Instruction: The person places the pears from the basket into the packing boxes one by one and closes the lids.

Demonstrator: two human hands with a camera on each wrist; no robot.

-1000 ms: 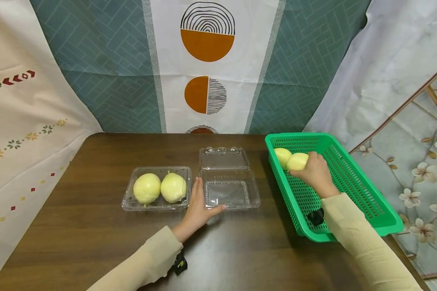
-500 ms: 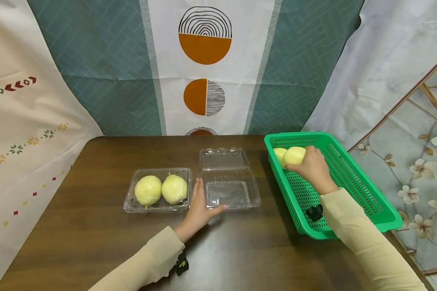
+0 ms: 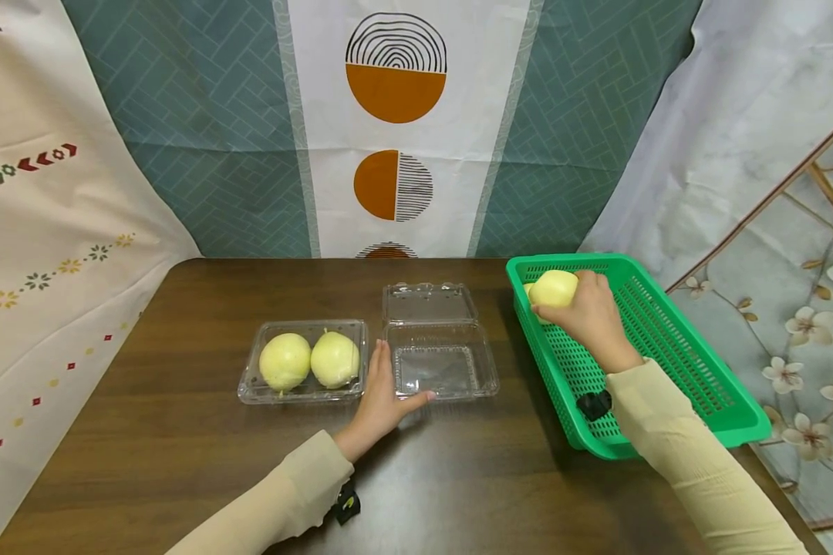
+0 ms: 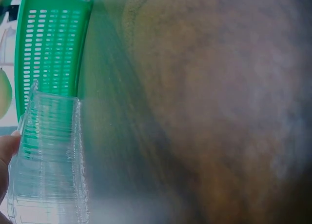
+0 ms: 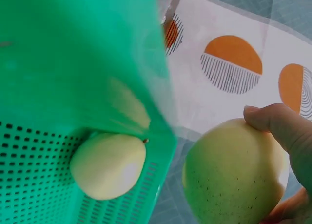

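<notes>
Now your right hand (image 3: pixel 592 320) grasps a pear (image 3: pixel 554 288) over the far left corner of the green basket (image 3: pixel 666 339), while your left hand (image 3: pixel 380 402), fingers extended, touches the open plastic box (image 3: pixel 436 368).

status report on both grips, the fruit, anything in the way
Right grip: one fruit, held over green basket. Left grip: spread against open box. Possible snag: basket wall between fruit and box.
</notes>
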